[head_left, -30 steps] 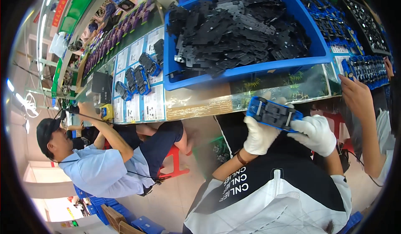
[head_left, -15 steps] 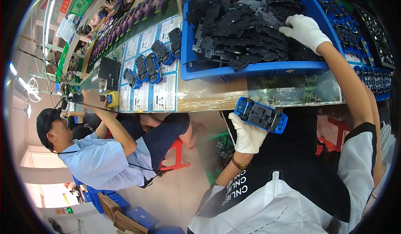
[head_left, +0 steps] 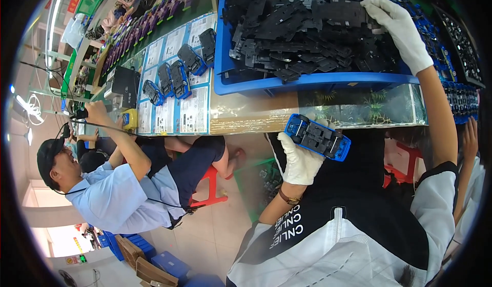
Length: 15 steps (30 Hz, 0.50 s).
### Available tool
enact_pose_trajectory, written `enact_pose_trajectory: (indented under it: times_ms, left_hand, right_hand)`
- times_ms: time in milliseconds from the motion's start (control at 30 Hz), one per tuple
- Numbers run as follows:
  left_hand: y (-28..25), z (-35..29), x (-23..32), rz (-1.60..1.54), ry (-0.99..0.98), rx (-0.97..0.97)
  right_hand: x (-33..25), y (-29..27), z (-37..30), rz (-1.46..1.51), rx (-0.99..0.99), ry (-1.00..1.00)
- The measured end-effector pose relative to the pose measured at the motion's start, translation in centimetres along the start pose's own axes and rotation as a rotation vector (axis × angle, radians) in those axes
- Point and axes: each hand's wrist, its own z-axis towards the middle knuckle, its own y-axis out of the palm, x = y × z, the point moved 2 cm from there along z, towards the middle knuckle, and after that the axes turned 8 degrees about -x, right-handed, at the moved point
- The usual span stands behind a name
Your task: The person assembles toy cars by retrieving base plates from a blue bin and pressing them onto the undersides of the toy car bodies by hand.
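My gloved left hand (head_left: 302, 163) is closed round a blue toy car (head_left: 319, 137) in front of the table edge. The car lies belly up, its black underside and wheels showing. Over the right part of a blue bin (head_left: 256, 87), my gloved right hand (head_left: 401, 31) pinches the edge of a flat black plastic plate (head_left: 341, 13). Beneath it a heap of similar black plates (head_left: 292, 46) fills the bin. Left of the bin, several blue toy cars with black undersides (head_left: 179, 79) rest on printed sheets (head_left: 195, 113).
Rows of blue car parts (head_left: 458, 97) stand right of the bin. A person in a light blue shirt (head_left: 118, 184) sits at the left, arms raised to the table. A yellow object (head_left: 130, 119) and a black box (head_left: 123, 86) are by that person. Another person's arm (head_left: 469, 143) shows far right.
My right hand has shifted up and right over the heap and now grips a black plate. My left hand keeps the car in nearly the same place. The view has shifted slightly.
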Motion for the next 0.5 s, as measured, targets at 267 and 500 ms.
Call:
enact_pose_trajectory:
  times_ms: [267, 500]
  left_hand:
    - [0.6, 0.0, -0.8, -0.041, -0.016, 0.031]
    - [0.3, -0.2, -0.7, -0.062, -0.017, -0.013]
  right_hand:
    - [1.1, 1.9, -0.3, -0.309, -0.231, -0.014]
    - [0.5, 4.2, -1.1, -0.773, -0.108, -0.399]
